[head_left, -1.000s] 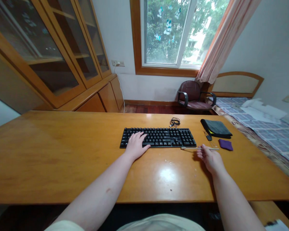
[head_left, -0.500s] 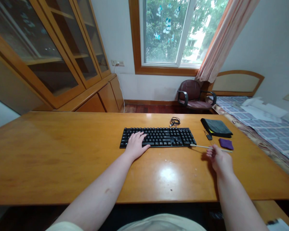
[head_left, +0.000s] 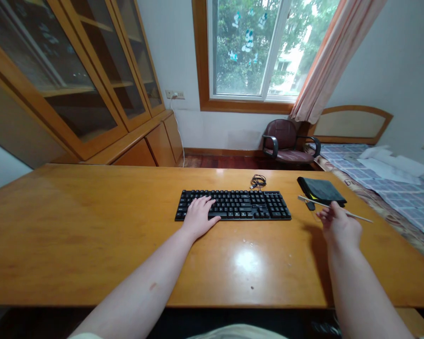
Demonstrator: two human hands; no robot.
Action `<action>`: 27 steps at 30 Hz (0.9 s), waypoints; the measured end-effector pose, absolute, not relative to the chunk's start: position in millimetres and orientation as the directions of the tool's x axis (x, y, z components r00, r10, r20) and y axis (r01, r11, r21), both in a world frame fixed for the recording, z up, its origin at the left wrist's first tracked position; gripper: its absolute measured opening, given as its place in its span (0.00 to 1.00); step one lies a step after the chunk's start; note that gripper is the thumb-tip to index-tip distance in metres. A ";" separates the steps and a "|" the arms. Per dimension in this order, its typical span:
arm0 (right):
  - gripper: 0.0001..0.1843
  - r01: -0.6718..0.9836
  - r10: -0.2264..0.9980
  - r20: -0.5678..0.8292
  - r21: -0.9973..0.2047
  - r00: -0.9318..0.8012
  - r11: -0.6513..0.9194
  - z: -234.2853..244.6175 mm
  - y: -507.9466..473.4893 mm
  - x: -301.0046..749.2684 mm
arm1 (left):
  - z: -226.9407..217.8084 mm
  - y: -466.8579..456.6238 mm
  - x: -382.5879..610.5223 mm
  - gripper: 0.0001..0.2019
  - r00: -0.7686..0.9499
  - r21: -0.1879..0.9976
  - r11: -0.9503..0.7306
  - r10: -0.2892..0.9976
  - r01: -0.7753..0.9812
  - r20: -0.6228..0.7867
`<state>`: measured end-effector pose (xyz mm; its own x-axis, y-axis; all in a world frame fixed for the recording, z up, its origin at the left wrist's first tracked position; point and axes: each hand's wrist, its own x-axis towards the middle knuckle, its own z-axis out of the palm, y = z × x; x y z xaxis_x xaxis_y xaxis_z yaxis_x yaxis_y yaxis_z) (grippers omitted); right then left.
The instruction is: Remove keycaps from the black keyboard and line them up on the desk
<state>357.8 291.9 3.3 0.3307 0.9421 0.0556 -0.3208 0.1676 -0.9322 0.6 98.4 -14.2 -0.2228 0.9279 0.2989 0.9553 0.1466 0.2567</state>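
A black keyboard lies on the wooden table with its coiled cable behind it. My left hand rests flat on the keyboard's left keys, fingers stretched out. To the right of the keyboard my right hand is raised a little and pinches a thin white stick, which points left and right across the hand. A folded dark cloth lies just beyond that hand, with a small black object beside it.
A dark red armchair stands under the window behind the table. A wooden cabinet with glass doors runs along the left wall. A bed with papers fills the right side.
My right hand has carried the white stick from just right of the keyboard's front corner farther right and away, lifting it. It now hides the purple cloth. My left hand stays put.
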 end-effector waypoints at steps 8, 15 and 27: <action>0.20 -0.128 0.968 0.122 -0.980 0.221 0.153 -11.4 297.0 325.5 | -13.2 97.7 -0.3 0.28 -0.224 0.244 0.155 0.932 0.957 0.284; 0.17 -0.026 0.974 0.178 -0.983 0.141 0.183 -19.0 296.5 323.2 | -13.6 98.3 -0.9 0.28 -0.227 0.237 0.163 0.935 0.958 0.274; 0.21 0.340 0.924 0.302 -0.916 0.234 0.213 -8.7 285.4 341.2 | -12.2 98.3 -0.5 0.29 -0.219 0.215 0.164 0.938 0.963 0.268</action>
